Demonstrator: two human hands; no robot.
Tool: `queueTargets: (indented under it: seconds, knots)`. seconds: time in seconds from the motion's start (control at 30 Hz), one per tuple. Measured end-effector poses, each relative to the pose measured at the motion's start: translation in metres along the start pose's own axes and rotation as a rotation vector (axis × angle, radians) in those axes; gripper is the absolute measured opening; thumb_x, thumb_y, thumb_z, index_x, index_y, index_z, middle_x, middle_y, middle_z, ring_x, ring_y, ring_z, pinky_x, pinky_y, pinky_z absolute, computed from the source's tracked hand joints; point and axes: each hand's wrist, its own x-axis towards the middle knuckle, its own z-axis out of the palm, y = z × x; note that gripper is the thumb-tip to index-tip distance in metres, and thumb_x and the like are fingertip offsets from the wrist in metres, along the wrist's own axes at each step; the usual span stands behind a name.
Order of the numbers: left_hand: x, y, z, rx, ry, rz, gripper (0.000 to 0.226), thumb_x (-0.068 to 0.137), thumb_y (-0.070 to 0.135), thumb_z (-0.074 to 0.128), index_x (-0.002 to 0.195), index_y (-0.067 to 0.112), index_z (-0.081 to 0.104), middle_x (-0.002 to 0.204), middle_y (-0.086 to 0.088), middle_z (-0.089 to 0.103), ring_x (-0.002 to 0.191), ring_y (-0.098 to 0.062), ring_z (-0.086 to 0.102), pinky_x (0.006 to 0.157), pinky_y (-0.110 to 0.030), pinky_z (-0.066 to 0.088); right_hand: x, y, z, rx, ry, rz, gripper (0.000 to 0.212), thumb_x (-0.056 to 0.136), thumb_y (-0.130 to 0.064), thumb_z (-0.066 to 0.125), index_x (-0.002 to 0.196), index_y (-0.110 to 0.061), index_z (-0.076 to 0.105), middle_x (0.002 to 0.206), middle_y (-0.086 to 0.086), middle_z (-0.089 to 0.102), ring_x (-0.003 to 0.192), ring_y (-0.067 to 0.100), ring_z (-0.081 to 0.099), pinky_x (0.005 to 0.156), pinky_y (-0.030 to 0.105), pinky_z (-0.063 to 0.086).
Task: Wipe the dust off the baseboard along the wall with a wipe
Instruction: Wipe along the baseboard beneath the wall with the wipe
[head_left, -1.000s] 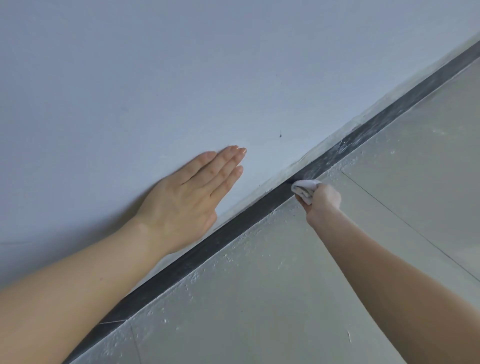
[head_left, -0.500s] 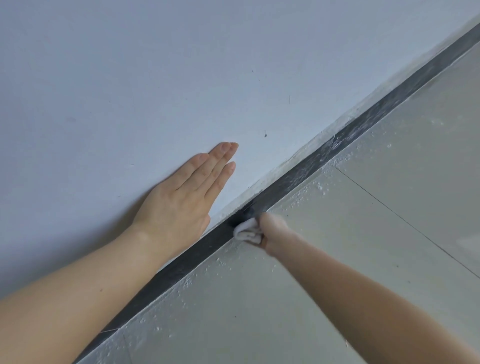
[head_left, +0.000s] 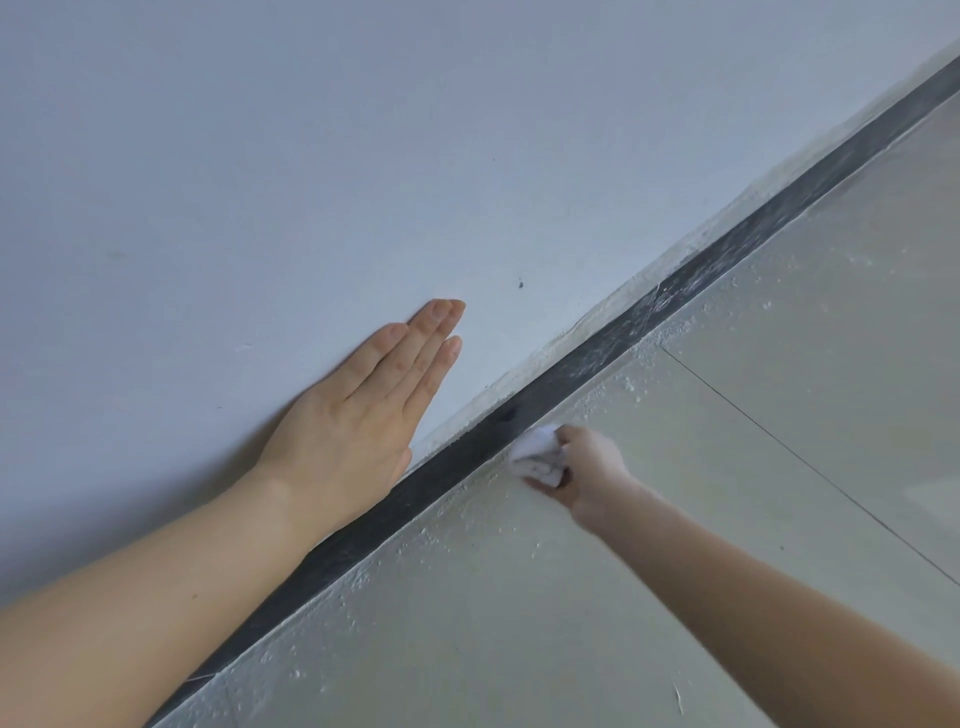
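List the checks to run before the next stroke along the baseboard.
1. Grip on the crumpled white wipe by the right hand: ok.
2. Wipe against the lower edge of the dark grey baseboard strip: ok.
3. Brace of the left hand, flat on the pale blue-grey wall: ok.
4. Baseboard beyond the wipe free of dust: not ok, whitish streaks show.
5. Wipe's contact face clean enough: cannot tell, hidden.

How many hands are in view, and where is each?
2. The left hand lies flat on the wall just above the baseboard. The right hand grips the wipe at the baseboard's lower edge. Neither is hidden.
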Motion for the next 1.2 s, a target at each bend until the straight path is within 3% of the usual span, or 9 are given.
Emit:
queueTargets:
  seconds: [0.23, 0.37, 0.53, 0.6, 0.67, 0.83, 0.97, 1.13, 1.2]
  knots:
    - [0.001, 0.001, 0.000, 0.000, -0.010, 0.001, 0.076, 0.085, 0.028, 0.026, 0.150, -0.006, 0.006, 0.155, -0.028, -0.008, 0.145, -0.037, -0.006, 0.119, -0.043, -0.008, -0.029, 0.092, 0.056, -0.144, -0.244, 0.271, 0.034, 0.085, -0.002, 0.049, 0.118, 0.002, 0.051, 0.094, 0.018, 0.058, 0.059, 0.024, 0.063, 0.054, 0.031, 0.057]
    - [0.001, 0.000, 0.001, -0.001, 0.009, -0.006, 0.075, 0.084, 0.026, 0.028, 0.150, -0.005, 0.008, 0.156, -0.027, -0.005, 0.145, -0.037, -0.003, 0.119, -0.042, -0.006, -0.013, 0.098, 0.072, -0.146, -0.145, 0.268, 0.039, 0.084, -0.002, 0.049, 0.122, 0.005, 0.049, 0.099, 0.016, 0.054, 0.084, 0.029, 0.059, 0.092, 0.038, 0.052]
    - [0.002, -0.001, 0.000, 0.006, 0.022, -0.005, 0.076, 0.085, 0.028, 0.029, 0.150, -0.005, 0.007, 0.156, -0.027, -0.005, 0.146, -0.037, -0.001, 0.119, -0.042, -0.004, -0.001, 0.039, 0.044, -0.171, -0.105, 0.067, 0.037, 0.079, 0.008, 0.038, 0.053, 0.004, 0.065, 0.075, 0.016, 0.070, 0.082, 0.030, 0.065, 0.083, 0.035, 0.046]
    - [0.002, -0.001, 0.000, 0.003, 0.022, -0.011, 0.076, 0.086, 0.029, 0.028, 0.150, -0.005, 0.007, 0.156, -0.027, -0.004, 0.146, -0.037, -0.002, 0.119, -0.042, -0.004, 0.001, 0.004, 0.030, -0.076, -0.017, -0.026, 0.022, 0.086, 0.008, 0.038, 0.079, 0.000, 0.057, 0.096, 0.015, 0.066, 0.059, 0.017, 0.070, 0.079, 0.033, 0.052]
    - [0.002, 0.000, 0.002, -0.007, 0.027, -0.016, 0.076, 0.086, 0.029, 0.029, 0.150, -0.005, 0.008, 0.156, -0.027, -0.003, 0.146, -0.036, 0.000, 0.119, -0.042, -0.003, 0.001, -0.021, 0.015, 0.086, 0.059, -0.087, 0.019, 0.088, 0.008, 0.033, 0.092, 0.006, 0.051, 0.085, 0.018, 0.067, 0.047, 0.018, 0.066, 0.072, 0.030, 0.057]
    - [0.004, 0.001, 0.002, -0.012, 0.027, -0.018, 0.075, 0.086, 0.030, 0.026, 0.150, -0.005, 0.009, 0.156, -0.028, -0.003, 0.146, -0.036, -0.001, 0.119, -0.043, -0.003, -0.025, -0.042, 0.000, 0.289, 0.129, -0.095, 0.033, 0.093, -0.004, 0.042, 0.125, -0.001, 0.050, 0.113, 0.014, 0.060, 0.093, 0.027, 0.066, 0.082, 0.037, 0.057]
    - [0.003, 0.003, 0.005, -0.003, 0.033, 0.003, 0.073, 0.086, 0.029, 0.026, 0.149, -0.005, 0.013, 0.156, -0.028, 0.000, 0.146, -0.037, 0.002, 0.119, -0.042, -0.001, -0.048, -0.014, 0.030, 0.012, -0.067, 0.076, 0.020, 0.092, 0.002, 0.039, 0.086, -0.011, 0.053, 0.104, -0.010, 0.054, 0.064, 0.016, 0.045, 0.077, 0.028, 0.056]
    - [0.000, 0.006, 0.008, 0.010, 0.002, 0.025, 0.063, 0.091, 0.018, 0.005, 0.150, -0.004, 0.014, 0.156, -0.029, 0.002, 0.145, -0.037, 0.002, 0.119, -0.043, -0.002, -0.024, -0.045, 0.036, -0.121, 0.026, 0.118, 0.019, 0.092, 0.005, 0.047, 0.075, 0.002, 0.054, 0.056, 0.012, 0.059, 0.048, 0.015, 0.061, 0.092, 0.032, 0.051]
    - [0.000, 0.007, 0.009, 0.005, 0.010, 0.029, 0.063, 0.091, 0.019, 0.007, 0.150, -0.004, 0.015, 0.156, -0.029, 0.003, 0.145, -0.037, 0.004, 0.119, -0.043, -0.001, -0.017, -0.066, 0.025, -0.071, 0.091, 0.005, 0.013, 0.095, 0.002, 0.044, 0.092, 0.005, 0.057, 0.077, 0.019, 0.064, 0.062, 0.018, 0.065, 0.077, 0.035, 0.055]
